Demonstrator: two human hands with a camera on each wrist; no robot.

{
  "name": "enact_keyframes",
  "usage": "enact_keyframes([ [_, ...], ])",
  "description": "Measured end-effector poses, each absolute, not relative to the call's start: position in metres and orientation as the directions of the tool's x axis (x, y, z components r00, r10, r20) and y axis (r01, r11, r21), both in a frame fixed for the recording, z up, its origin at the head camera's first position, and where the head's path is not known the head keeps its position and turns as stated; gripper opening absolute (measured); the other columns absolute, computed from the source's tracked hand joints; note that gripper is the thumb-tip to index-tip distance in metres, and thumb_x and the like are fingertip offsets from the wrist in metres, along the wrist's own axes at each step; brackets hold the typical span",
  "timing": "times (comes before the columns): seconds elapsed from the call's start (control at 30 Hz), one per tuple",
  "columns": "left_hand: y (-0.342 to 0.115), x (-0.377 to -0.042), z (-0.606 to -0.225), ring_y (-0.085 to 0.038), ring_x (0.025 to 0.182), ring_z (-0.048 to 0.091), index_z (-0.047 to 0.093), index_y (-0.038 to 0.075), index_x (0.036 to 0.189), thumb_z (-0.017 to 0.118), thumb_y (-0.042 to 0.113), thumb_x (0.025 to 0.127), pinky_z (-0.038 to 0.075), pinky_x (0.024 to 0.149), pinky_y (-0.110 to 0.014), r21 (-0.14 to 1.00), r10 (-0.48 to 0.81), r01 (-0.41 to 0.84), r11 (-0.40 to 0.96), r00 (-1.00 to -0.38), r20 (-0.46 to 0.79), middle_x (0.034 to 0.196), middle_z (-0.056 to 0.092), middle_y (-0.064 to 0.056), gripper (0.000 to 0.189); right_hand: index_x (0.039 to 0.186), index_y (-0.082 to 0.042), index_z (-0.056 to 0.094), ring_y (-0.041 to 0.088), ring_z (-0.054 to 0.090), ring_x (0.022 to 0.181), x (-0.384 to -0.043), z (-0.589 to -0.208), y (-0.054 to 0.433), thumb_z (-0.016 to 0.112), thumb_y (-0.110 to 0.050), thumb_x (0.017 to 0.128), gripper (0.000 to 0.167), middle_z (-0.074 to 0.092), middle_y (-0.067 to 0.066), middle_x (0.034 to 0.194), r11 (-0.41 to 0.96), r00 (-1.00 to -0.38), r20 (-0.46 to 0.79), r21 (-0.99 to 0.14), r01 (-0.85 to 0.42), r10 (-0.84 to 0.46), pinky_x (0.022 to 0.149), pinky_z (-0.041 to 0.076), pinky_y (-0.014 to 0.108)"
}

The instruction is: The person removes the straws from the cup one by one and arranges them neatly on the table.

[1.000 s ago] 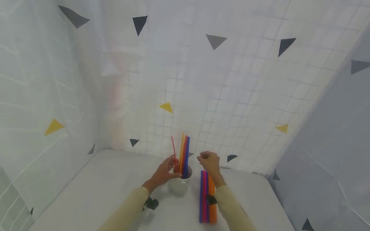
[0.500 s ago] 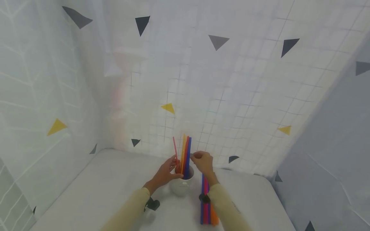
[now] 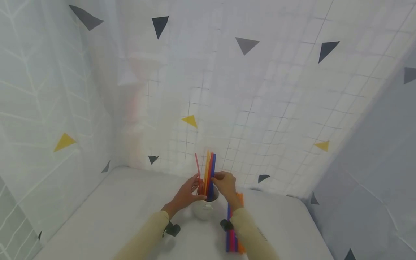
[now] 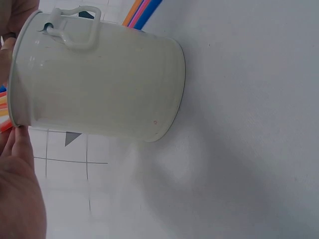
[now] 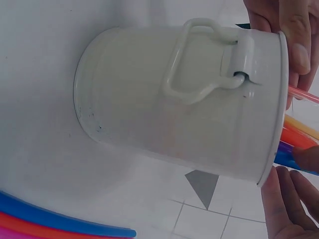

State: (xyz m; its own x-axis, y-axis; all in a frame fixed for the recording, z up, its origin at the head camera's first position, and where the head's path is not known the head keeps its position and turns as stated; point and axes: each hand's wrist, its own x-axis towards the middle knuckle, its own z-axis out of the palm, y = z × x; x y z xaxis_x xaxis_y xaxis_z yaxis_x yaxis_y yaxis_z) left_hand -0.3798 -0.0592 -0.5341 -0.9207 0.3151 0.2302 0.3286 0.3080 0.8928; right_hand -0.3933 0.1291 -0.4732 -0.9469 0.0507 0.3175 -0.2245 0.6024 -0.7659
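A white bucket-shaped metal pot [image 3: 203,213] stands upright, holding several straws: a thin red one [image 3: 197,165] leaning left, yellow-orange ones [image 3: 206,166], and blue straws [image 3: 213,164] at the right. My left hand [image 3: 183,195] holds the pot's rim from the left, its thumb across the front and its other fingers partly hidden behind. From the right, my right hand [image 3: 226,185] pinches the blue straws just above the rim. Its thumb [image 5: 307,158] lies over them in the right wrist view, with the fingertips [image 5: 281,189] beside the rim.
More straws [image 3: 231,243], blue, pink and orange, lie side by side on the white table [image 3: 136,195], right of the pot and partly under my right forearm. A wire handle [image 5: 174,67] hangs on the pot's side. A patterned white cloth [image 3: 227,90] rises behind the table.
My right hand has moved left, from above the straws lying on the table to the blue straws in the pot. My left hand stays at the rim.
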Motion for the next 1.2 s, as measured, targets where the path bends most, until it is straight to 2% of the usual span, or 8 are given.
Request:
enact_keyframes([
  [0.57,-0.0597,-0.3834,-0.532,-0.019,0.135,0.044,0.021,0.021,0.156,0.08,0.03,0.081,0.04,0.106,-0.038,0.887,0.323,0.348,0.303,-0.913,0.248,0.145,0.046,-0.004,0.095,0.11,-0.003,0.071,0.025,0.07,0.092,-0.3893,-0.4678,0.1238,0.074,-0.012,0.086,0.026,0.072,0.013,0.102,0.566,-0.967,0.247,-0.807,-0.167,0.068,0.079,0.058,0.037],
  [1.0,-0.0589,-0.3814,-0.535,-0.018,0.134,0.044,0.021,0.025,0.156,0.081,0.036,0.08,0.04,0.106,-0.037,0.875,0.302,0.35,0.334,-0.919,0.252,0.146,0.046,-0.001,0.097,0.103,-0.001,0.073,0.022,0.07,0.086,-0.3895,-0.4707,0.1274,0.075,-0.012,0.085,0.021,0.073,0.01,0.094,0.552,-0.947,0.312,-0.804,-0.219,0.079,0.076,0.059,0.036],
  [1.2,-0.0594,-0.3794,-0.5365,-0.018,0.135,0.043,0.021,0.026,0.156,0.081,0.04,0.079,0.04,0.106,-0.038,0.887,0.307,0.328,0.325,-0.924,0.229,0.148,0.044,-0.001,0.099,0.101,-0.005,0.074,0.021,0.07,0.085,-0.3898,-0.465,0.1292,0.075,-0.015,0.085,0.019,0.073,0.007,0.093,0.566,-0.944,0.321,-0.794,-0.22,0.082,0.078,0.058,0.037],
])
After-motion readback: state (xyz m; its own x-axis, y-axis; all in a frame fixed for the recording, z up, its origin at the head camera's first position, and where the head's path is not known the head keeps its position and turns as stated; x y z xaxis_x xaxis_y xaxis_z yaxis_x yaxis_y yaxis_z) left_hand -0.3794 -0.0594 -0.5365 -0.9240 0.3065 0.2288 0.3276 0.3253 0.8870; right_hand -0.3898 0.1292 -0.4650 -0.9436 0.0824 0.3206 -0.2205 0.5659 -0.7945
